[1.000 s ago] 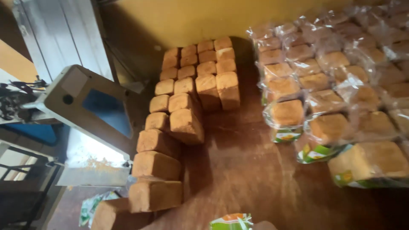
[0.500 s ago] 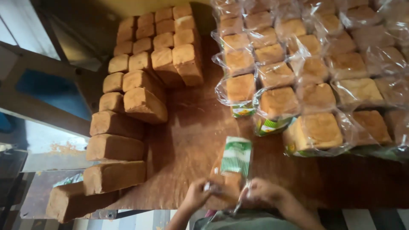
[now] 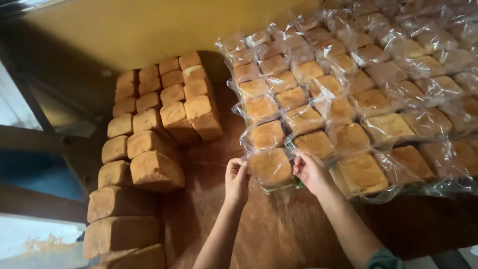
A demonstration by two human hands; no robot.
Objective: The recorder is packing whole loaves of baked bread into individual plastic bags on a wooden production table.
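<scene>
Clear-bagged loaf [image 3: 270, 168] btwn left hand [image 3: 237, 178], right hand [image 3: 309, 171]

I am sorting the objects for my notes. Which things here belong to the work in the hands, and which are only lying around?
In hand:
- left hand and right hand, both touching the bagged loaf
- rows of bagged loaves beside it

Lying about:
- unwrapped loaves on the wooden table
- yellow wall
</scene>
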